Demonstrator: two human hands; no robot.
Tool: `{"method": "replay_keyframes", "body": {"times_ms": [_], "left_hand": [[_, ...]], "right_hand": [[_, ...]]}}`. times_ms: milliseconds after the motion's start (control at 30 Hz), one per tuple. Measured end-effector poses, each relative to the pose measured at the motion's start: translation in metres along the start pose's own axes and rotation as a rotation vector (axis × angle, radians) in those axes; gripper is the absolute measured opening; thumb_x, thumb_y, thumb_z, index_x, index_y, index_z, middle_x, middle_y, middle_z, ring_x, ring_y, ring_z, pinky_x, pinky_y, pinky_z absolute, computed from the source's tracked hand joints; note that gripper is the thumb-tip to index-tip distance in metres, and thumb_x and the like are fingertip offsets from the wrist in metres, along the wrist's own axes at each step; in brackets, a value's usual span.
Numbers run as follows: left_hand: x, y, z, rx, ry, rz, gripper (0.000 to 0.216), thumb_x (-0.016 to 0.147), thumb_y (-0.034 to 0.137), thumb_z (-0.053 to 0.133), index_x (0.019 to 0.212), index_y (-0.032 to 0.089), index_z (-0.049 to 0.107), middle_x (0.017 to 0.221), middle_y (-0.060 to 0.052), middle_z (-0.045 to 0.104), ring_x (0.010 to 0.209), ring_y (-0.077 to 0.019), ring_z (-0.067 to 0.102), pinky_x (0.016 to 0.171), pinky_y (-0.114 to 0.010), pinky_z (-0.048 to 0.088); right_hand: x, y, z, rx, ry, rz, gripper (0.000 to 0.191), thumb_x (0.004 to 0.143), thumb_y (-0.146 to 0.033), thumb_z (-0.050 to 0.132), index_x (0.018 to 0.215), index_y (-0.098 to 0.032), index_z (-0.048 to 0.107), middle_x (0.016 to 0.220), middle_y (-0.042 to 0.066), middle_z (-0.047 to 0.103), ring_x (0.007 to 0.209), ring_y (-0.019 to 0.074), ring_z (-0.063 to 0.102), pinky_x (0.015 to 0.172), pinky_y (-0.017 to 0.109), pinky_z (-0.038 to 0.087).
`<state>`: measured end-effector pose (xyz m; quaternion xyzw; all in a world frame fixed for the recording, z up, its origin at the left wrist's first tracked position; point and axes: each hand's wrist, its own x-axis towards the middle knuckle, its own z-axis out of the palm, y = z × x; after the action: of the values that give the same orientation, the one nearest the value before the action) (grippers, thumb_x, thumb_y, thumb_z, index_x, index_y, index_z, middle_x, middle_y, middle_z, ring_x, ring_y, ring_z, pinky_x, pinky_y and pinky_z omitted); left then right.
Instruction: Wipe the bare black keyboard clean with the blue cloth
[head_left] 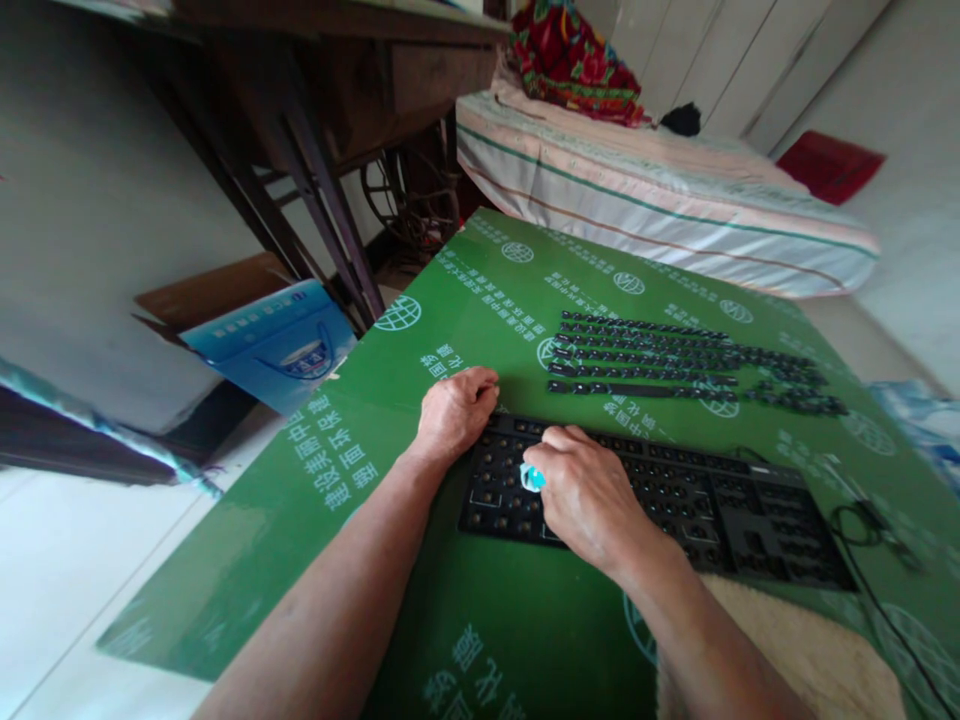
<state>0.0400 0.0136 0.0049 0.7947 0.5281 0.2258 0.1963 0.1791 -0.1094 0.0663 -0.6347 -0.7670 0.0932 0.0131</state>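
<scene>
A black keyboard (709, 505) with its keycaps off lies on a green board, its bare switch posts showing. My right hand (589, 485) is over the keyboard's left part, fingers closed around a small teal-and-white thing (533, 477) that looks like a wad of cloth or tissue. The thing is low over the switches; whether it touches them I cannot tell. At the keyboard's far left corner is my left hand (457, 408), fingers curled in; what they hold, if anything, is hidden. Rows of loose black keycaps (637, 360) lie beyond the keyboard.
The green board (300, 560) has pale printed lettering. A tan cloth (795, 650) lies by my right forearm, and a cable (885, 600) runs off the keyboard's right side. Left stand a blue bag (277, 345) and a dark wooden table (322, 90); a bed (660, 190) is behind.
</scene>
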Motion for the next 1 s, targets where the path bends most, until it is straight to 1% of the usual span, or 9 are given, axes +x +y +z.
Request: {"method": "replay_keyframes", "body": {"times_ms": [133,200,333,500,600,767,867,933,1000], "left_hand": [[0.000,0.000,0.000,-0.002,0.002,-0.003,0.025,0.082,0.032,0.046,0.096,0.024,0.065,0.094,-0.001,0.072,0.088,-0.0176,0.067,0.078,-0.026,0.049],[0.000,0.000,0.000,0.000,0.004,-0.005,0.026,0.083,0.033,0.046,0.098,0.024,0.065,0.095,-0.001,0.072,0.088,-0.0181,0.067,0.078,-0.027,0.049],[0.001,-0.001,0.001,0.006,0.006,-0.008,0.027,0.083,0.033,0.045,0.098,0.023,0.065,0.094,-0.001,0.072,0.088,-0.0183,0.067,0.076,-0.027,0.049],[0.001,-0.002,0.001,0.008,0.007,0.000,0.027,0.083,0.034,0.045,0.097,0.024,0.065,0.094,-0.001,0.073,0.088,-0.0182,0.067,0.077,-0.027,0.049],[0.001,-0.003,0.002,0.006,0.010,-0.001,0.027,0.082,0.035,0.046,0.098,0.024,0.065,0.094,-0.001,0.072,0.087,-0.0183,0.067,0.077,-0.027,0.049],[0.001,-0.002,0.001,0.003,0.014,-0.003,0.027,0.082,0.035,0.045,0.097,0.024,0.065,0.093,-0.002,0.072,0.087,-0.0186,0.067,0.076,-0.028,0.050],[0.000,-0.001,0.000,0.000,0.015,-0.002,0.027,0.082,0.035,0.045,0.096,0.023,0.066,0.093,-0.002,0.072,0.086,-0.0186,0.067,0.076,-0.028,0.050],[0.000,0.000,0.000,-0.002,0.014,-0.001,0.027,0.082,0.035,0.045,0.097,0.024,0.066,0.093,-0.002,0.072,0.086,-0.0184,0.067,0.076,-0.027,0.050],[0.000,-0.001,0.000,-0.002,0.013,-0.001,0.027,0.082,0.035,0.045,0.097,0.025,0.066,0.093,-0.001,0.072,0.086,-0.0181,0.067,0.076,-0.027,0.050]], "right_hand": [[-0.001,0.006,-0.003,-0.015,-0.027,0.083,0.023,0.075,-0.001,0.048,0.077,-0.018,0.063,0.085,0.005,0.060,0.086,0.0188,0.053,0.077,0.029,0.037],[-0.002,0.007,-0.003,0.009,-0.013,0.081,0.022,0.075,-0.002,0.048,0.079,-0.019,0.063,0.086,0.005,0.060,0.087,0.0184,0.053,0.077,0.028,0.038],[-0.002,0.005,-0.001,0.010,0.002,0.022,0.022,0.076,-0.004,0.049,0.081,-0.019,0.063,0.089,0.005,0.061,0.090,0.0193,0.052,0.077,0.028,0.038],[-0.003,0.008,-0.004,-0.027,-0.033,0.093,0.021,0.075,-0.004,0.049,0.077,-0.018,0.064,0.084,0.006,0.062,0.084,0.0197,0.054,0.077,0.030,0.038],[-0.001,0.006,-0.003,-0.002,0.000,0.088,0.020,0.075,-0.004,0.049,0.077,-0.018,0.064,0.084,0.006,0.061,0.084,0.0193,0.054,0.076,0.029,0.038],[0.006,-0.003,0.005,0.074,0.065,-0.007,0.020,0.076,-0.005,0.049,0.080,-0.018,0.063,0.086,0.005,0.060,0.086,0.0187,0.052,0.077,0.028,0.037],[0.005,0.000,0.005,0.107,0.105,-0.007,0.020,0.078,-0.005,0.048,0.083,-0.019,0.062,0.087,0.004,0.060,0.087,0.0175,0.051,0.076,0.027,0.037],[0.001,0.005,0.003,0.086,0.086,0.037,0.020,0.077,-0.005,0.048,0.082,-0.019,0.062,0.086,0.004,0.059,0.086,0.0176,0.051,0.075,0.027,0.036],[-0.001,0.008,0.001,0.056,0.028,0.072,0.020,0.075,-0.004,0.050,0.079,-0.018,0.063,0.084,0.005,0.060,0.085,0.0179,0.052,0.075,0.028,0.037]]}}
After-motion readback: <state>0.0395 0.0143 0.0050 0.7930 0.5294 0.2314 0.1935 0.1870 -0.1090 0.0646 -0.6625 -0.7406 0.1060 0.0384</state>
